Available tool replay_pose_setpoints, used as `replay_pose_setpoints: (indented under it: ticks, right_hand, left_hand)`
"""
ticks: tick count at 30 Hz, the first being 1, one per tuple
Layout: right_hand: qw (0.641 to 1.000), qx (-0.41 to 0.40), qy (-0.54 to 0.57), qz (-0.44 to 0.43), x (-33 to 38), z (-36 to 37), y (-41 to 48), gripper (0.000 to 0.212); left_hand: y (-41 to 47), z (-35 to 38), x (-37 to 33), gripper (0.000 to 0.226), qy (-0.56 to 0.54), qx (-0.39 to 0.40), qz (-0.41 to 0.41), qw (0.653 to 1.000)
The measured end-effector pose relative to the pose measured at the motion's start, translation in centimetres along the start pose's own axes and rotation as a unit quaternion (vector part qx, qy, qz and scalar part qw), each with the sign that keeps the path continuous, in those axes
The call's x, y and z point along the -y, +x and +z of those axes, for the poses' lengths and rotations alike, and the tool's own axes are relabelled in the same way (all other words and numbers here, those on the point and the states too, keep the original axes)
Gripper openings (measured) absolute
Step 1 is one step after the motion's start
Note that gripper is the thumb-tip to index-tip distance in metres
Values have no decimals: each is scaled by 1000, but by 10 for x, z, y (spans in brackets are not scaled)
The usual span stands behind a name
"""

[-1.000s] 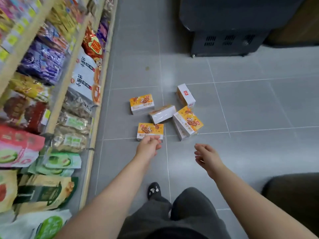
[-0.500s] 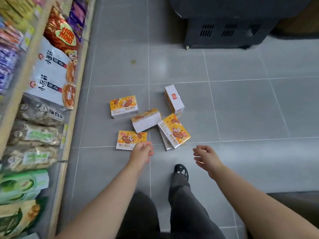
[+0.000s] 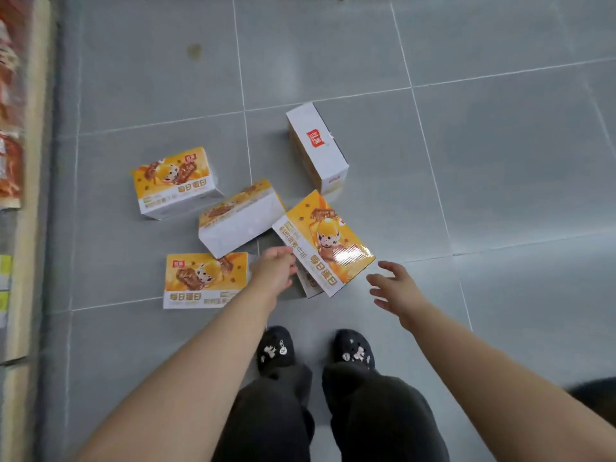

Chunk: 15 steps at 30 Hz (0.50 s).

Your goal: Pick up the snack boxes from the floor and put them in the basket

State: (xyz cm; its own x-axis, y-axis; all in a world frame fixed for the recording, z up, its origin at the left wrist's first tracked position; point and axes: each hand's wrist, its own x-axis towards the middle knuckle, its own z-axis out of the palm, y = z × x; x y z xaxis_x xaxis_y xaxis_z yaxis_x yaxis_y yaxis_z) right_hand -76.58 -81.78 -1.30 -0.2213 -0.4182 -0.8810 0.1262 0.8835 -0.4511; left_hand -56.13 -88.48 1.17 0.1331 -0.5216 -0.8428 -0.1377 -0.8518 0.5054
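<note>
Snack boxes (image 3: 176, 181) lie clustered on the floor (image 3: 500, 161) near the shelf (image 3: 33, 161), 1 tilted box (image 3: 326, 241) leaning on another. Left hand (image 3: 275, 270), fingers curled, meets its near edge; cannot tell if it pinches. Right hand (image 3: 396, 290) hovers just beside it, fingers spread

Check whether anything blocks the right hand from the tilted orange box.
Nothing visible does. The right hand, fingers spread, is off the near corner of the tilted orange-and-white cardboard snack box, with only bare grey tiled floor between. The left hand is at its opposite edge.
</note>
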Motion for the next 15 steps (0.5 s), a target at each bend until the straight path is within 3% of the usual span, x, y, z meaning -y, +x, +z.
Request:
replay_pose_setpoints:
  ticks: [4, 8, 12, 15]
  right_hand:
    - [1000, -11, 10, -8, -24, 5, 89, 66]
    - [998, 36, 22, 38, -41, 5, 158, 84]
    - [993, 109, 28, 41, -48, 6, 186, 74]
    - [994, 93, 47, 5, -42, 5, 181, 70]
  left_hand:
    - [97, 15, 18, 34, 0, -7, 11, 1000]
    - [178, 19, 29, 67, -40, -30, 25, 998]
    - [202, 30, 31, 39, -39, -35, 60, 997]
    - [197, 27, 24, 36, -55, -26, 52, 997]
